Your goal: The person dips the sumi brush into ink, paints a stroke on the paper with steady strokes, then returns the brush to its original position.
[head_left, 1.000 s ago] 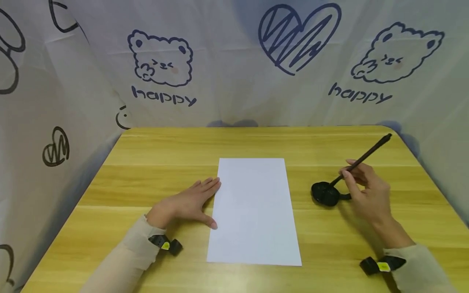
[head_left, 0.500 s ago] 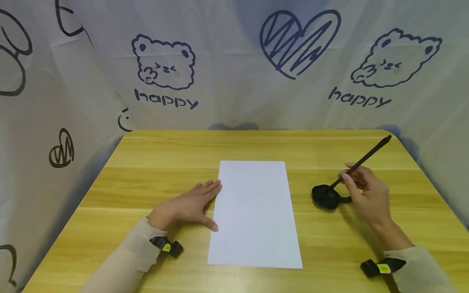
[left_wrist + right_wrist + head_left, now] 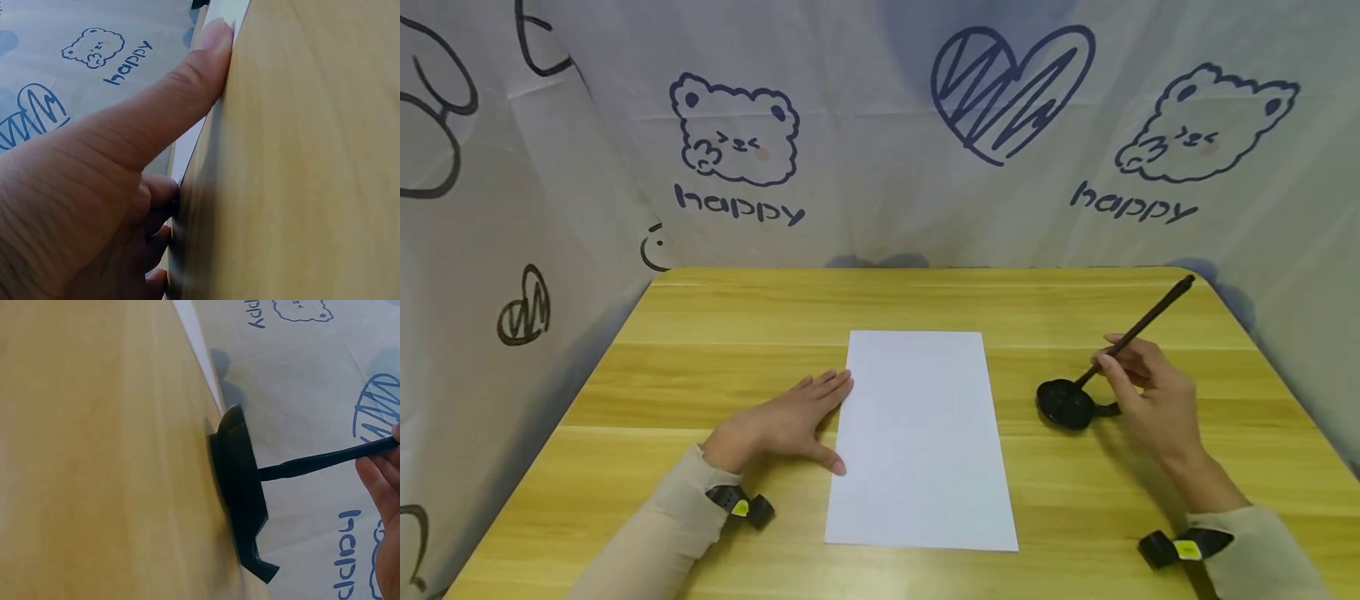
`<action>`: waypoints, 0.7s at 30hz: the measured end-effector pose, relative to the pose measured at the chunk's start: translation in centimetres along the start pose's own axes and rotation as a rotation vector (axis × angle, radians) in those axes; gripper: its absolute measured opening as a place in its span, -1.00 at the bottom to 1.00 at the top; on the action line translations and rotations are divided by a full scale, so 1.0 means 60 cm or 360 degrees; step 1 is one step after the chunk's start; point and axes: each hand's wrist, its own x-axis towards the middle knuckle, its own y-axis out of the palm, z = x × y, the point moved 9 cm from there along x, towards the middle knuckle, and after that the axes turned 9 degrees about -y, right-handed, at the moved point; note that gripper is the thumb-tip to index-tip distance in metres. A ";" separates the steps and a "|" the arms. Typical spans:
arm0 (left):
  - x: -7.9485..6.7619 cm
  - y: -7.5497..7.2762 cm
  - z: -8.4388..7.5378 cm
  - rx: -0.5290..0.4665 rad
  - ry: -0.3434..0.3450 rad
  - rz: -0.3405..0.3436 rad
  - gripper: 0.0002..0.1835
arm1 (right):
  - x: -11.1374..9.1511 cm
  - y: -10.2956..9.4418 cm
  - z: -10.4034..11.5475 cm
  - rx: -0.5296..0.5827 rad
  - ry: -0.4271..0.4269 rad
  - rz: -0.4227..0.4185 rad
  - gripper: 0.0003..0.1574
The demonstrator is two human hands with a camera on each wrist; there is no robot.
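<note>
Slim blk stick pinched in R hand, lower end in blk handled dish below fingers.
L hand: fingers straight, thumb wide, tips on plain wht paper. Yellowish wood-grain tbl under fingers; wht cloth w/ blue bear + heart doodles beyond.

The person's bare left hand lies palm down left of the frame's centre, fingers straight toward the upper right, thumb spread apart below. The bare right hand, at centre right, pinches between thumb and fingers. Both forearms, in beige cloth sleeves, slant inward from the bottom.
</note>
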 end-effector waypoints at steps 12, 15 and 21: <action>0.001 0.002 0.000 0.0011 0.0004 -0.0007 0.29 | 0.013 0.004 0.027 0.0136 0.0032 0.0084 -0.60; 0.002 0.003 0.001 0.0012 0.0002 -0.0006 0.29 | 0.003 0.010 0.008 0.0060 0.0048 0.0128 -0.60; 0.000 0.002 -0.002 0.0000 0.0013 -0.0012 0.28 | -0.007 0.015 -0.009 -0.0026 0.0087 0.0209 -0.63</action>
